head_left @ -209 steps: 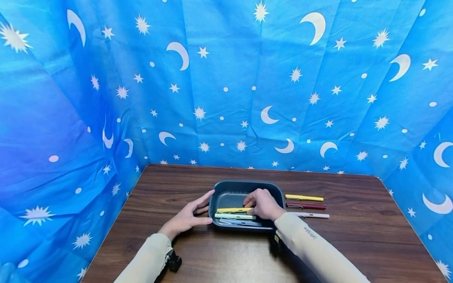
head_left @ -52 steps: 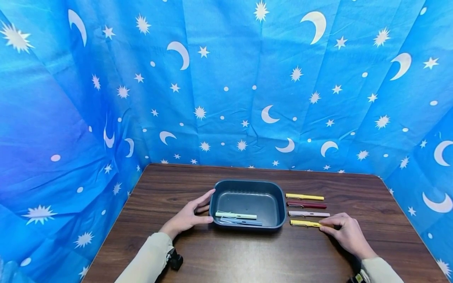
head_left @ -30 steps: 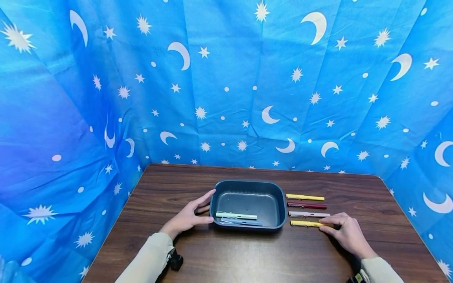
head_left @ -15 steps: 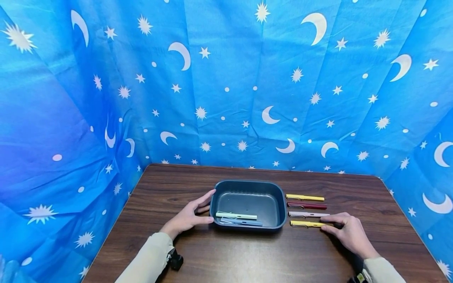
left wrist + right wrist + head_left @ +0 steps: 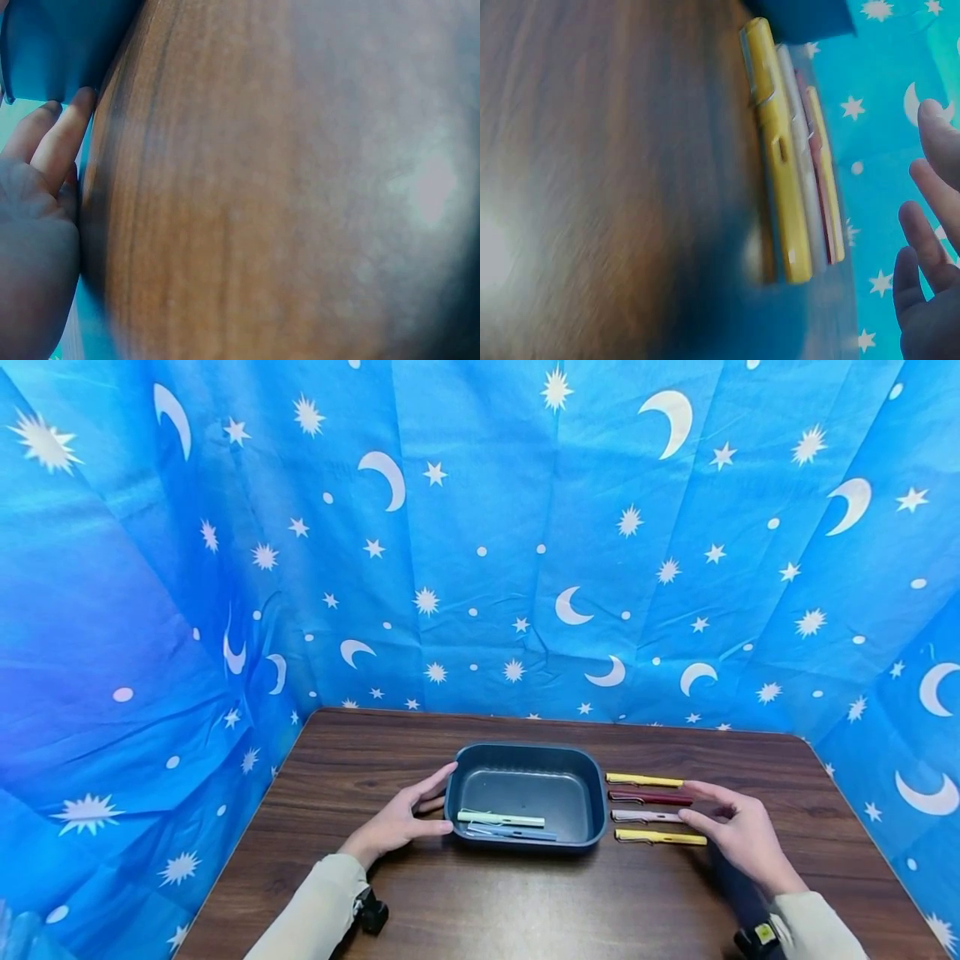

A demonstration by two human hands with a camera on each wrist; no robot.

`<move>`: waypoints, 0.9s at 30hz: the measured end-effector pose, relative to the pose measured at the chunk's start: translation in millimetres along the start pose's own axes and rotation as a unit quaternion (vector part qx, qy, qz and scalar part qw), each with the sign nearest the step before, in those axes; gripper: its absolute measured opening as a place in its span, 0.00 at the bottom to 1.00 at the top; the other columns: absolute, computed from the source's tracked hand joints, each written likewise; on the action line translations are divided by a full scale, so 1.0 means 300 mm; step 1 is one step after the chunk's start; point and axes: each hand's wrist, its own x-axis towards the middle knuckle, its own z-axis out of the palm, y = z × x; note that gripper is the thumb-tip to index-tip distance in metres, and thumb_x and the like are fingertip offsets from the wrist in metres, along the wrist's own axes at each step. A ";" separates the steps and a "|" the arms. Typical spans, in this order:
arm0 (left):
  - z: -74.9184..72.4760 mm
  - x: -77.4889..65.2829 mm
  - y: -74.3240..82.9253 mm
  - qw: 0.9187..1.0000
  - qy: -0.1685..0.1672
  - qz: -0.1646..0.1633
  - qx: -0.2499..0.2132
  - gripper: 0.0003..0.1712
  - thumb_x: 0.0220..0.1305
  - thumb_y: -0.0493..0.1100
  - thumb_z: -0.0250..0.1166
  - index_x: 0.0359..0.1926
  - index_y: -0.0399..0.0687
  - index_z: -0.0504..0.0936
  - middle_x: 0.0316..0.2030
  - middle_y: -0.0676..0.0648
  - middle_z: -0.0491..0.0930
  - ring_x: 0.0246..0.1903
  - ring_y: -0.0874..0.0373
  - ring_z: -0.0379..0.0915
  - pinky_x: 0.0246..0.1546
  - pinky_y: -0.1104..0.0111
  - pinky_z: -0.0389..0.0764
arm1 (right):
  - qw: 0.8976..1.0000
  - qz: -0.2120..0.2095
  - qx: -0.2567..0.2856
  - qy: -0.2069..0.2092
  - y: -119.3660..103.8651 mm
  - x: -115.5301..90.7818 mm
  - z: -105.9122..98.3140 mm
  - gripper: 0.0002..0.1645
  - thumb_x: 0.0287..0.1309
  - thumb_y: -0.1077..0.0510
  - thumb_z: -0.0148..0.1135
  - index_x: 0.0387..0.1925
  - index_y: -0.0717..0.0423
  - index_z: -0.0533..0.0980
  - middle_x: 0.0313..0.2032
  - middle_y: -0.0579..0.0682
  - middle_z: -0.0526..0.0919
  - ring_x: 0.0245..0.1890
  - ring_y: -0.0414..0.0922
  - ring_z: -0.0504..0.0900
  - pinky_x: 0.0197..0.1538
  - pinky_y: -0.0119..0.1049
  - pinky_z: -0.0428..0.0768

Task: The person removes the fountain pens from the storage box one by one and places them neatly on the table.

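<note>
My left hand rests against the left end of a dark blue-grey tray, fingers extended along its wall. Inside the tray, a pale green pen and a blue pen lie near the front side. To the tray's right is a row of capped pens: a yellow one at the back, then dark red, pale lilac and another yellow one in front. Over their right ends hovers my right hand, its fingers spread with nothing held.
The tray and pens are on a brown wood-grain table. A blue cloth with white moons and stars hangs behind the table and along both sides. Black wrist devices sit at both sleeves.
The front yellow pen has gone from the tray to the end of the row, placed by my right hand. That hand has since released it and spread over the row. My left hand has stayed.
</note>
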 end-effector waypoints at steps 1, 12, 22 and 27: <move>0.000 0.001 -0.001 1.000 0.000 -0.001 -0.001 0.51 0.70 0.42 0.72 0.84 0.68 0.54 0.83 0.49 0.52 0.76 0.43 0.62 0.75 0.42 0.62 | 1.000 0.001 0.012 0.000 -0.007 0.004 0.000 0.26 0.64 0.54 0.75 0.62 0.56 0.83 0.53 0.56 0.89 0.52 0.37 0.86 0.44 0.24 0.82; -0.002 0.002 -0.022 1.000 0.002 -0.010 0.002 0.51 0.71 0.44 0.72 0.84 0.70 0.53 0.83 0.51 0.51 0.75 0.45 0.63 0.74 0.43 0.65 | 0.994 -0.005 0.105 -0.020 -0.091 0.062 0.039 0.29 0.68 0.55 0.72 0.69 0.53 0.78 0.62 0.56 0.85 0.59 0.33 0.82 0.52 0.19 0.79; 0.000 -0.001 -0.012 1.000 0.000 0.001 0.005 0.51 0.70 0.43 0.72 0.84 0.70 0.53 0.83 0.50 0.51 0.76 0.43 0.62 0.74 0.41 0.64 | 0.988 -0.016 0.143 -0.057 -0.201 0.160 0.128 0.30 0.68 0.49 0.72 0.69 0.45 0.78 0.64 0.49 0.83 0.65 0.53 0.80 0.63 0.51 0.81; 0.000 -0.006 -0.007 1.000 -0.003 -0.004 0.003 0.50 0.71 0.44 0.72 0.84 0.72 0.53 0.83 0.50 0.51 0.75 0.43 0.64 0.73 0.42 0.67 | 0.984 -0.027 0.157 -0.074 -0.242 0.188 0.179 0.30 0.68 0.50 0.72 0.68 0.49 0.78 0.64 0.51 0.83 0.66 0.54 0.80 0.63 0.57 0.81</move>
